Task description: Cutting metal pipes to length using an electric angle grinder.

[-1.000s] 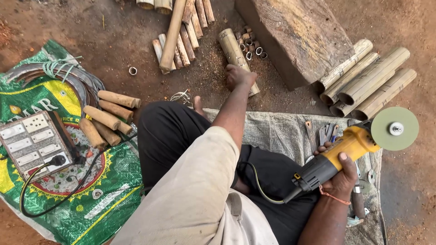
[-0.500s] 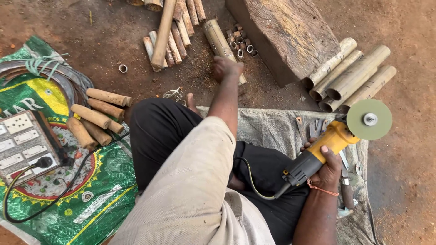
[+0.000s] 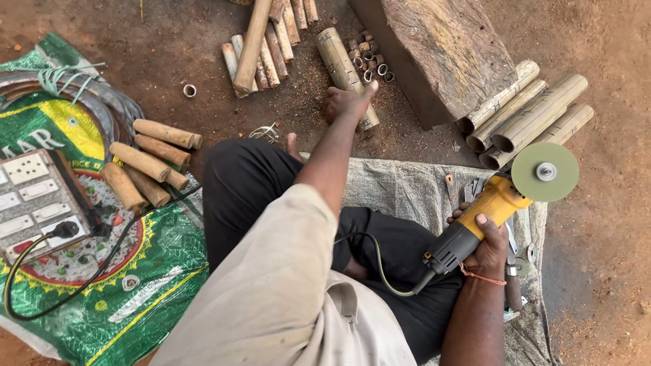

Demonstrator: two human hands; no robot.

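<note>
The right hand (image 3: 489, 245) is clamped around the body of a yellow angle grinder (image 3: 485, 217), held low at the person's right side; its green disc (image 3: 544, 171) faces up and its long axis runs up and to the right, away from the body. To lift the piece well, the disc should be kept clear of the legs and cord (image 3: 380, 268). Farther out, the left hand (image 3: 347, 102) has its fingers closed over a bamboo section (image 3: 344, 65) lying on the dirt, touching it near the lower end; its long axis runs away and slightly left, beside the wooden block (image 3: 441, 54).
</note>
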